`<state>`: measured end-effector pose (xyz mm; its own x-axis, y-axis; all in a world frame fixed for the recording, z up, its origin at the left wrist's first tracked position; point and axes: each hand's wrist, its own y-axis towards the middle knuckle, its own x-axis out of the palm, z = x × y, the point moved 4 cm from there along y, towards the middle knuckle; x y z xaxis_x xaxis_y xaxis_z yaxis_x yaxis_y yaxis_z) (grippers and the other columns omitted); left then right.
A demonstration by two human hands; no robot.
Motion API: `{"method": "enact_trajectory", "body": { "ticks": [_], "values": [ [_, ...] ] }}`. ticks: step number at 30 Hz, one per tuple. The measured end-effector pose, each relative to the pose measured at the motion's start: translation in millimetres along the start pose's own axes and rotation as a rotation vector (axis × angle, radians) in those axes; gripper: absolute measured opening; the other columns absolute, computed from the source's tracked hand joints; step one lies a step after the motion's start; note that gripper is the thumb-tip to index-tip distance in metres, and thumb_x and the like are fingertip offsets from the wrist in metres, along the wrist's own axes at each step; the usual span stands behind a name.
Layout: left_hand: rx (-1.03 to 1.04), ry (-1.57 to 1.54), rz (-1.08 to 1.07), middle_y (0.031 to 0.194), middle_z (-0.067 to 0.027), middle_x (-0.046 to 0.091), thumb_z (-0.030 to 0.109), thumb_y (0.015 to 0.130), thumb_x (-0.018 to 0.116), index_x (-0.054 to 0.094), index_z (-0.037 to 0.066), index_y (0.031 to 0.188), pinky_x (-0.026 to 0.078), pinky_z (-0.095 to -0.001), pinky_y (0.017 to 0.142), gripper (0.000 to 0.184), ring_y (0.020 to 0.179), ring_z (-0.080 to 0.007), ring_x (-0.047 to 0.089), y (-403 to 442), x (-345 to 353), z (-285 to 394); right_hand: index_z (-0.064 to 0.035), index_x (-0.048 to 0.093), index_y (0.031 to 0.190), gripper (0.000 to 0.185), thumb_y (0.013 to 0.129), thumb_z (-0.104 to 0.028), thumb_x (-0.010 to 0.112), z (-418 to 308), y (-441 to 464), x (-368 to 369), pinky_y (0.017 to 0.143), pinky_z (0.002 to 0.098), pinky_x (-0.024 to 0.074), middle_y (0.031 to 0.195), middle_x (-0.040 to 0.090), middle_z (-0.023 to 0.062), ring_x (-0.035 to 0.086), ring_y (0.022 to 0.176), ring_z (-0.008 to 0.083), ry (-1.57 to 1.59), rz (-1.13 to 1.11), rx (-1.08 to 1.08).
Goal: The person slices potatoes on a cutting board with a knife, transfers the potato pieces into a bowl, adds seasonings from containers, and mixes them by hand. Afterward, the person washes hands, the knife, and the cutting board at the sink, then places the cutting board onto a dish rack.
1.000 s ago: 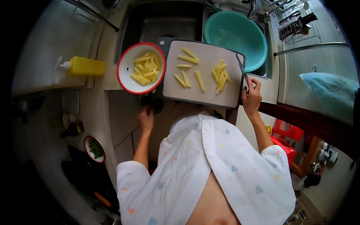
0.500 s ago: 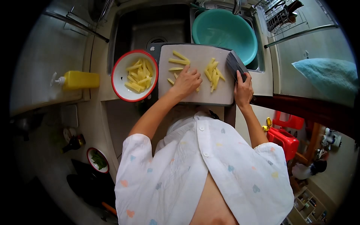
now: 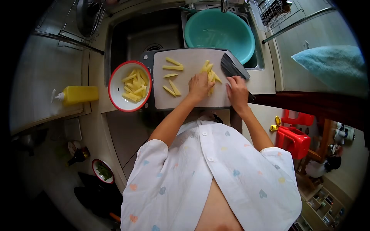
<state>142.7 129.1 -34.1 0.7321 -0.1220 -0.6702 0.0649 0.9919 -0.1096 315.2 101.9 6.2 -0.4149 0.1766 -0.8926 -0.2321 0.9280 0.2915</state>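
Note:
On the cutting board (image 3: 165, 98) my left hand (image 3: 199, 86) is closed over the near side of a pile of pale yellow potato sticks (image 3: 208, 68); its fingertips are partly hidden. My right hand (image 3: 237, 92) is just right of that pile, off the knife, with its fingers loosely bent and apart. The knife (image 3: 233, 66) lies on the board's right edge, its broad dark blade pointing away and its handle beside my right hand. Several loose potato sticks (image 3: 173, 67) lie on the board's left half. More cut sticks fill a red-rimmed white bowl (image 3: 115, 94) at the left.
The board bridges the front of a double sink (image 3: 135, 38). A turquoise basin (image 3: 219, 34) sits in the right sink. A yellow pump bottle (image 3: 81, 95) stands left, a bowl of green leaves (image 3: 103, 171) lower left. Red stools (image 3: 293, 142) and a person (image 3: 322, 166) are at the right.
My left hand has moved right from the loose sticks to the pile. My right hand has let go of the knife, which now lies on the board. The view has shifted slightly.

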Motion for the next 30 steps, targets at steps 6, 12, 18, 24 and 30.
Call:
{"method": "enact_trajectory", "body": {
  "ticks": [6, 12, 18, 24, 30],
  "values": [
    [0.044, 0.013, 0.035, 0.077, -0.0161, 0.065, 0.023, 0.073, 0.073, 0.064, 0.003, 0.080, 0.049, -0.0440, 0.068, 0.023, 0.076, -0.0366, 0.063, -2.4, -5.4, -6.2, -0.0008, 0.056, 0.100, 0.029, 0.080, -0.018, 0.070, -13.6, 18.9, 45.2, 0.073, 0.0463, 0.0496, 0.093, 0.058, 0.0220, 0.059, 0.084, 0.0427, 0.186, -0.246, 0.212],
    [0.012, -0.096, 0.273, 0.094, -0.0180, 0.064, 0.018, 0.076, 0.066, 0.065, 0.002, 0.087, 0.049, -0.0434, 0.074, 0.020, 0.086, -0.0378, 0.062, 12.9, -26.7, -15.9, 0.0047, 0.052, 0.095, 0.038, 0.070, -0.014, 0.074, -19.4, 30.5, 69.6, 0.085, 0.0482, 0.0448, 0.090, 0.057, 0.0254, 0.054, 0.094, 0.0450, 0.431, -0.176, 0.165],
    [-0.115, 0.003, -0.049, 0.115, -0.0238, 0.056, 0.016, 0.081, 0.059, 0.058, 0.002, 0.110, 0.047, -0.0469, 0.089, 0.032, 0.103, -0.0422, 0.057, 36.0, -4.5, -13.5, 0.0026, 0.051, 0.114, 0.039, 0.080, -0.005, 0.066, -16.1, 51.9, 93.9, 0.060, 0.0333, 0.0602, 0.094, 0.058, 0.0097, 0.063, 0.082, 0.0173, 0.860, -0.386, 0.536],
    [0.015, -0.187, 0.153, 0.106, -0.0213, 0.062, 0.010, 0.083, 0.053, 0.055, 0.002, 0.110, 0.047, -0.0433, 0.086, 0.028, 0.099, -0.0381, 0.060, 26.3, 0.1, -22.7, -0.0015, 0.049, 0.117, 0.037, 0.081, 0.000, 0.061, -32.1, 48.1, 80.7, 0.061, 0.0290, 0.0575, 0.096, 0.056, 0.0076, 0.060, 0.081, 0.0156, 1.119, -0.431, 0.618],
    [-0.048, -0.415, 0.135, 0.101, -0.0192, 0.065, 0.006, 0.085, 0.052, 0.054, 0.000, 0.110, 0.050, -0.0391, 0.081, 0.026, 0.092, -0.0348, 0.064, 5.7, -25.4, -21.3, 0.0019, 0.051, 0.115, 0.034, 0.083, -0.002, 0.061, -46.7, 48.8, 77.6, 0.058, 0.0286, 0.0570, 0.096, 0.059, 0.0104, 0.065, 0.081, 0.0184, 1.175, -0.329, 0.530]
  ]
}}
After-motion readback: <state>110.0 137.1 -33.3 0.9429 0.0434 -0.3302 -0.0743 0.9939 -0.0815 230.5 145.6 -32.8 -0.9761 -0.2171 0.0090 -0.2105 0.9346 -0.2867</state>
